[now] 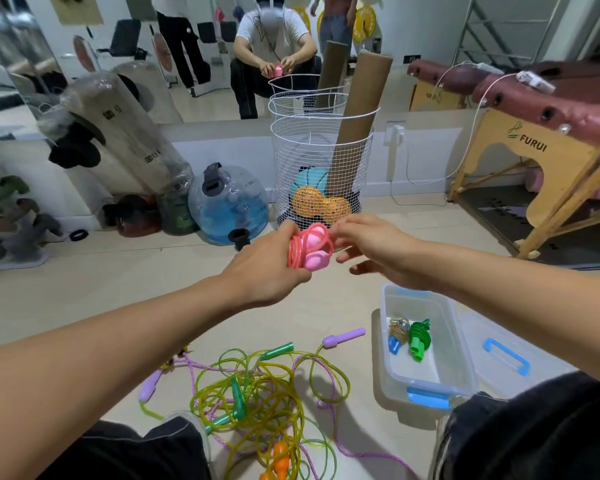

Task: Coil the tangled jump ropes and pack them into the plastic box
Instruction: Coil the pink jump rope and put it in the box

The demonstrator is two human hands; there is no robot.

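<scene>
My left hand point(271, 275) grips a coiled pink jump rope point(310, 249) with its pink handles bundled inside, held up in front of me. My right hand point(371, 251) is at the coil's right side, fingertips touching the pink loops, other fingers spread. On the floor below lies a tangle of yellow-green and purple ropes point(257, 400) with green, purple and orange handles. The clear plastic box point(426, 372) with blue latches stands at the right, holding a coiled green rope point(419, 337) and a smaller coiled rope with a blue handle point(397, 332).
The box lid point(506, 355) with a blue handle lies right of the box. A white wire basket point(321, 168) with cardboard tubes and balls stands ahead by a mirror. A water bag point(227, 202) and a wooden massage table point(541, 161) flank it.
</scene>
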